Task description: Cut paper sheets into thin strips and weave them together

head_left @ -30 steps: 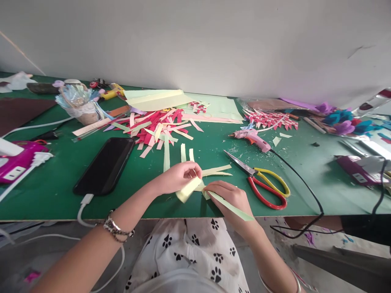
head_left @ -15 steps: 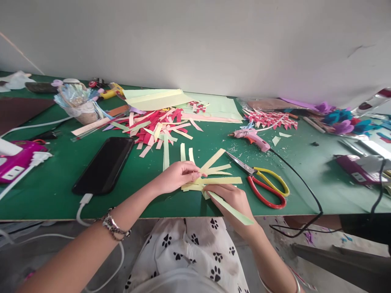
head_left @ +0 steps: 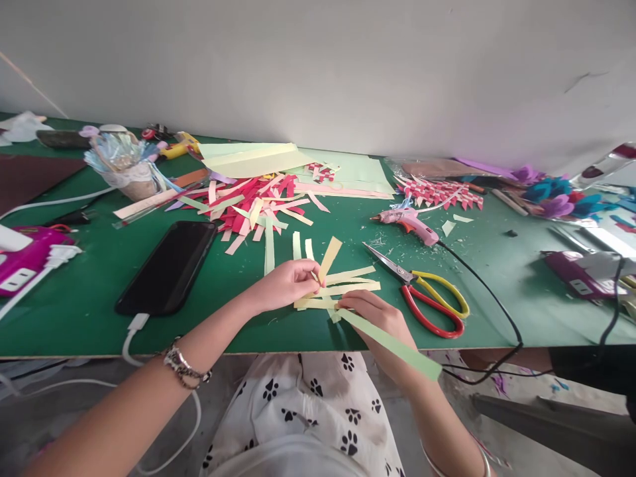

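Note:
My left hand [head_left: 293, 285] pinches a yellow paper strip [head_left: 331, 257], whose free end stands up and leans to the right. More yellow strips [head_left: 354, 287] fan out to the right below it, crossing pale green strips [head_left: 297, 245] that run away from me. My right hand [head_left: 375, 318] lies at the near edge of this crossed paper, its fingers closed on a pale green strip [head_left: 392, 341] that slants back over the hand toward my wrist. The fingers hide part of where the strips cross.
Scissors with red and yellow handles [head_left: 434, 305] lie just right of my right hand. Beyond is a pink glue gun [head_left: 410, 224] with a black cord. A phone [head_left: 169, 268] lies left, and a heap of cut paper strips [head_left: 258, 205] lies behind.
My left hand has shifted slightly left, and the yellow strip at it now stands steeper. The green strip at my right hand reaches farther out toward the wrist.

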`<act>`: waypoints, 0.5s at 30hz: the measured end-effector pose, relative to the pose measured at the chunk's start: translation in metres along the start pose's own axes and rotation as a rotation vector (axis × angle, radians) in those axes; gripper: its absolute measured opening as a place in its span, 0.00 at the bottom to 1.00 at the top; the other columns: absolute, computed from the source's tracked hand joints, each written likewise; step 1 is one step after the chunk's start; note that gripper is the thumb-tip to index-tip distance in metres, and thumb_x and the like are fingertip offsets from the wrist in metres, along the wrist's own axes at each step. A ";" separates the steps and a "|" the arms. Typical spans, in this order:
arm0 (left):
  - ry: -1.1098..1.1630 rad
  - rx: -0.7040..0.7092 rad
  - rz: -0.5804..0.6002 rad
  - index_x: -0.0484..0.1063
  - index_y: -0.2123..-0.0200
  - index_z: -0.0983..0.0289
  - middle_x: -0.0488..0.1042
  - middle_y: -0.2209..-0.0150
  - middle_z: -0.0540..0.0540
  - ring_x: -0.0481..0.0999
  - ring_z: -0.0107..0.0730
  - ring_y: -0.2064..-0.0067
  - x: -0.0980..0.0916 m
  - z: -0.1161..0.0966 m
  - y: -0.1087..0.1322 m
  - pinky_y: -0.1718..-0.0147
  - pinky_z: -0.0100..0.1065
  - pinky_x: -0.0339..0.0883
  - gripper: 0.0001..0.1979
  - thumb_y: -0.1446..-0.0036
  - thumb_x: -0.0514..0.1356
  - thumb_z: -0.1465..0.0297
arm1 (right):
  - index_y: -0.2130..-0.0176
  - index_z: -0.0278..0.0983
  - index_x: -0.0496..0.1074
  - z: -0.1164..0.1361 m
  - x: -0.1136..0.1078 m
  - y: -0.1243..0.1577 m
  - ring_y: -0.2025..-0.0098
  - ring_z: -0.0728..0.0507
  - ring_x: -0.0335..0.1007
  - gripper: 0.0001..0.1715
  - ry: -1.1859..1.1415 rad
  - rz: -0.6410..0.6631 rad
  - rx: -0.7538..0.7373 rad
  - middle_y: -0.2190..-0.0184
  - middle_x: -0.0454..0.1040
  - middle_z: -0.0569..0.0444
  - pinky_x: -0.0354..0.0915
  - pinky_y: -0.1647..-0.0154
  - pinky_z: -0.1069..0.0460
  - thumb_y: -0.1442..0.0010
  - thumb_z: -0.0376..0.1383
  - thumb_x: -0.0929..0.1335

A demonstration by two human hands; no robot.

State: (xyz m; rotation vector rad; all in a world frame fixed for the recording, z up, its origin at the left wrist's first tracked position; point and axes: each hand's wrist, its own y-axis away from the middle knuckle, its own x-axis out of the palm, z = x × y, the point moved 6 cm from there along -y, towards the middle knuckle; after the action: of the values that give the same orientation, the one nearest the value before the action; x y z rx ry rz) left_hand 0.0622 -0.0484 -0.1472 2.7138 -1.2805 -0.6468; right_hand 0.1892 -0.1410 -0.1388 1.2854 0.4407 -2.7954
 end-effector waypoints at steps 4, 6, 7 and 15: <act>0.003 0.019 0.012 0.65 0.71 0.63 0.68 0.70 0.52 0.69 0.29 0.69 0.001 0.000 0.000 0.70 0.30 0.63 0.06 0.47 0.52 0.68 | 0.67 0.37 0.72 0.000 0.001 -0.007 0.68 0.48 0.73 0.11 -0.009 -0.009 0.006 0.63 0.73 0.51 0.69 0.66 0.54 0.39 0.32 0.61; 0.003 0.025 0.016 0.65 0.71 0.63 0.66 0.72 0.51 0.67 0.27 0.71 0.001 0.000 0.000 0.72 0.30 0.62 0.06 0.47 0.51 0.68 | 0.67 0.37 0.72 0.000 0.002 -0.010 0.69 0.48 0.72 0.10 -0.005 0.001 0.018 0.64 0.73 0.51 0.68 0.69 0.54 0.40 0.32 0.62; 0.002 0.026 0.018 0.65 0.71 0.63 0.65 0.73 0.50 0.66 0.26 0.72 0.002 0.000 0.001 0.73 0.29 0.61 0.06 0.47 0.51 0.68 | 0.67 0.37 0.72 0.000 0.002 -0.010 0.69 0.48 0.71 0.10 -0.012 0.014 0.017 0.64 0.73 0.51 0.68 0.69 0.54 0.40 0.31 0.62; 0.024 0.036 0.016 0.65 0.72 0.64 0.67 0.68 0.52 0.67 0.28 0.69 0.002 -0.001 0.000 0.70 0.31 0.64 0.06 0.47 0.51 0.68 | 0.58 0.40 0.70 0.003 -0.003 -0.009 0.60 0.48 0.70 0.18 -0.165 0.220 -0.048 0.56 0.70 0.51 0.69 0.64 0.54 0.46 0.24 0.61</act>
State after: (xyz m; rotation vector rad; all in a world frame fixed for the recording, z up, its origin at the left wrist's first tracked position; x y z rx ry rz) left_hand 0.0632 -0.0500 -0.1470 2.7280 -1.3202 -0.5929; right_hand 0.1879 -0.1332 -0.1322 1.0145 0.3336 -2.6606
